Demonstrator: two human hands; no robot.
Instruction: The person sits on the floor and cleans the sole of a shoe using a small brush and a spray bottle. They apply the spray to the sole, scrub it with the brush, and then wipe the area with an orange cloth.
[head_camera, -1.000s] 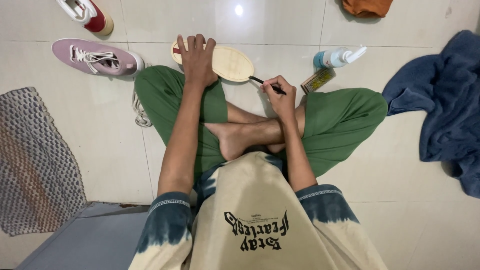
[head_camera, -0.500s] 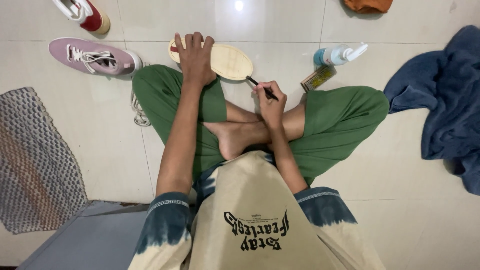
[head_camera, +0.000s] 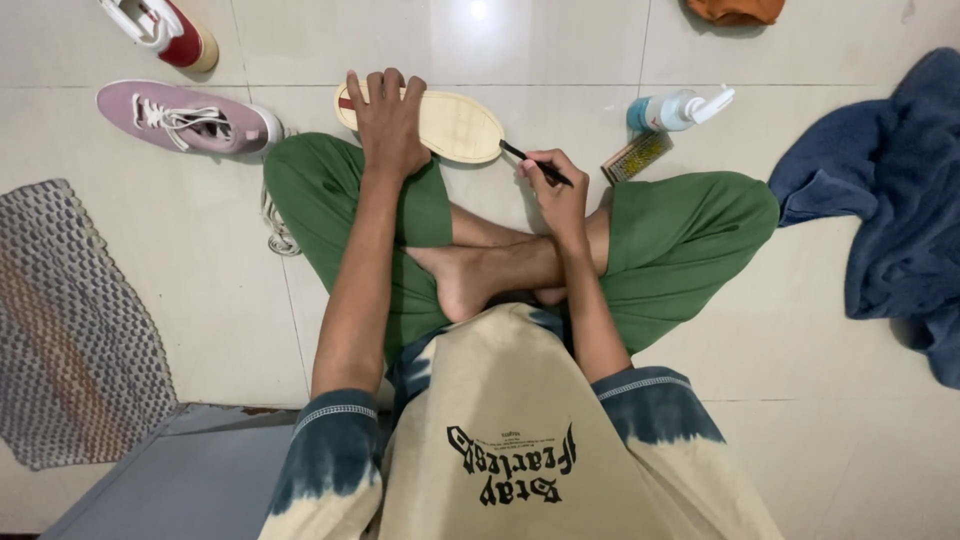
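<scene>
Insole (head_camera: 450, 125), pale tan and flat, lies on the white tile floor (head_camera: 200, 250) just past our crossed legs, its long side running left to right. From the head view, the only one we have, we judge it light, thin and somewhat flexible, with a smooth top face that could slide on the glossy tile unless it is pressed down. Flat pressure on one end looks like the best hold, which leaves the rest free.

Our left hand (head_camera: 385, 125) lies spread and palm-down on the insole's left end, fingers reaching over the far edge, pinning rather than gripping. Our right hand (head_camera: 555, 185) is closed in a writing pinch around a thin black pen (head_camera: 530, 163), whose tip sits at the insole's right end; we cannot tell whether it touches.

Nearby lie a pink sneaker (head_camera: 185, 118), a red and white shoe (head_camera: 160, 25), a spray bottle (head_camera: 675, 108), a small brush (head_camera: 635, 157), a blue towel (head_camera: 890, 200) and a grey mat (head_camera: 70, 320).
</scene>
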